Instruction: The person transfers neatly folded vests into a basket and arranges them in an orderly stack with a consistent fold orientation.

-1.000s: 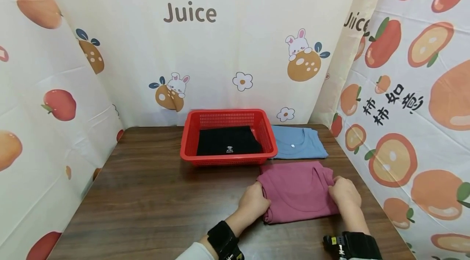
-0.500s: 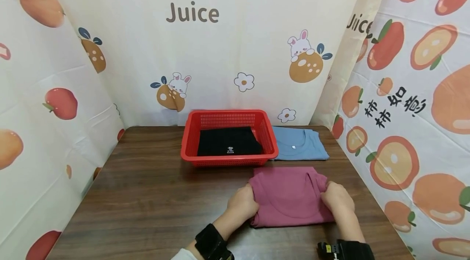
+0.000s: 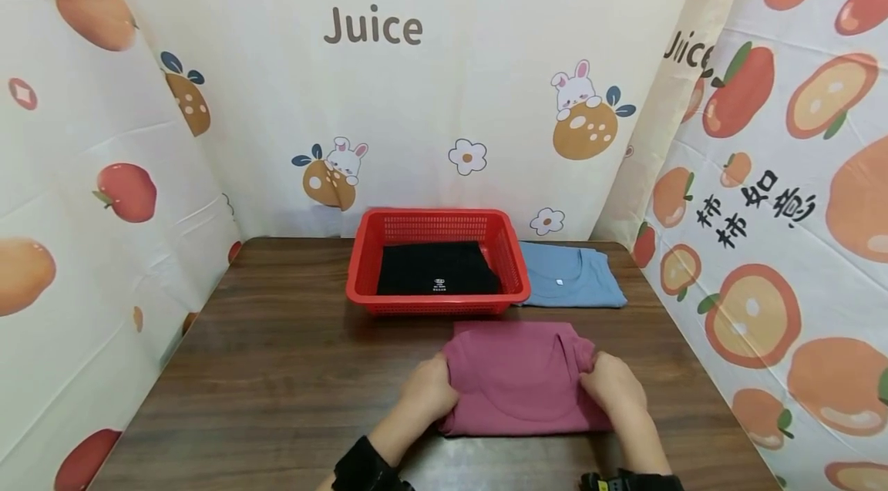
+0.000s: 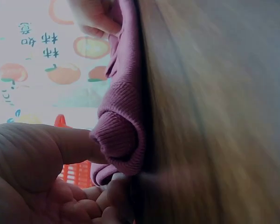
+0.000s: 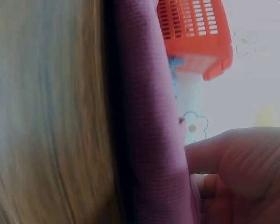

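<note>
A folded mauve-pink shirt [image 3: 516,375] lies near the front of the table, its curved neckline facing up. My left hand [image 3: 428,391] grips its left edge. In the left wrist view, the thumb of that left hand [image 4: 32,163] presses the rolled, ribbed fold [image 4: 119,135] while other fingers reach beneath. At the opposite edge my right hand [image 3: 614,385] pinches the shirt, thumb on top. The right wrist view shows the right hand [image 5: 252,172] at the shirt's thick folded side [image 5: 151,112]; part of its fingers is hidden behind the cloth.
Behind the shirt stands a red plastic basket [image 3: 438,304] with a folded black garment [image 3: 438,267] inside. A folded blue shirt [image 3: 572,275] lies right of the basket. Printed curtains border the wooden table [image 3: 291,368] at the back and both sides.
Both hands have moved left and slightly toward the front, carrying the pink shirt with them. It now lies farther from the blue shirt. The basket and blue shirt stay in place.
</note>
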Motion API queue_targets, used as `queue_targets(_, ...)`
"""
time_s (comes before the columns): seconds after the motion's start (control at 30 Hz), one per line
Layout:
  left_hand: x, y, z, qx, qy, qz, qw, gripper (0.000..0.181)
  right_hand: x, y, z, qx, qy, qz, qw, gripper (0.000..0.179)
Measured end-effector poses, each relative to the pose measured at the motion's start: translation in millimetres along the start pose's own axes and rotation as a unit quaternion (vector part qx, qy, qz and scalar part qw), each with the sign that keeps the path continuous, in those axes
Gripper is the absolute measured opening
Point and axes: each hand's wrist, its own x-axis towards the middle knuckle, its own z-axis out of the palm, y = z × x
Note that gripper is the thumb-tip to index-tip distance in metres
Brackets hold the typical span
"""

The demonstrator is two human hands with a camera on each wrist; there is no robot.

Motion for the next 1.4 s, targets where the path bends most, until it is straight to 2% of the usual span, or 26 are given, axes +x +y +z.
queue_targets(0.17,-4.2,-11.2,-8.6,0.009,0.002,-0.017,0.9998,0.052,-0.6,-12,8,0.002,-0.009,-0.007,0.9999,0.022)
queue_targets(0.4,-8.5,-24.6,-21.4,0.032,0.0,-0.048,0.9983,0.058,-4.4,-31,19,-0.005,0.009,-0.026,0.9996,0.019)
queue_targets(0.7,-11.8,-46.7,-35.7,0.046,0.002,-0.045,0.9979,0.056,-10.4,-56,29,-0.01,0.007,-0.022,0.9997,0.021)
queue_targets(0.93,-16.3,-62.6,-48.8,0.052,0.002,-0.049,0.9975,0.055,-11.6,-75,39,-0.014,0.013,-0.034,0.9992,0.024)
queue_targets(1.4,-23.0,-87.9,-68.8,0.044,-0.003,-0.077,0.9961,0.068,-20.2,-108,58,-0.019,0.06,-0.051,0.9967,0.028)
